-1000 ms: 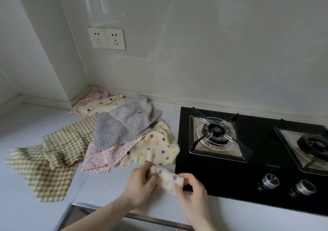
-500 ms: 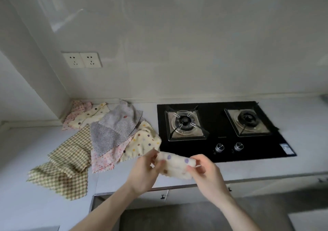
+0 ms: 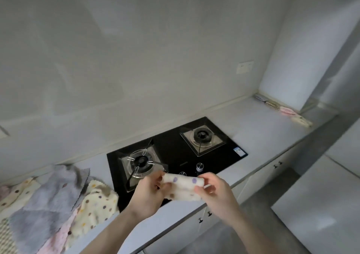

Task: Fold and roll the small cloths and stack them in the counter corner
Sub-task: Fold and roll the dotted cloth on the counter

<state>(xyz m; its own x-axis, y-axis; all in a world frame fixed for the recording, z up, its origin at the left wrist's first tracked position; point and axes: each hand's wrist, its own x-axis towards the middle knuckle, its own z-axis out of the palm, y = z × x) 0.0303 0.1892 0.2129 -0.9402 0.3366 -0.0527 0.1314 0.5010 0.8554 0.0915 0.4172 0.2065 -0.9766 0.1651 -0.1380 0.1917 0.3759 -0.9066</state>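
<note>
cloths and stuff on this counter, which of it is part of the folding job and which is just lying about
Part of the job:
rolled dotted cloth, held between left hand and right hand
loose cloth pile on the left
rolled cloths along the far right corner

Just lying about:
gas hob
hob knob
wall socket
cabinet doors

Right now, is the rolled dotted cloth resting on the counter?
No, both the left hand and right hand hold the rolled dotted cloth up in the air, in front of the stove.
</note>
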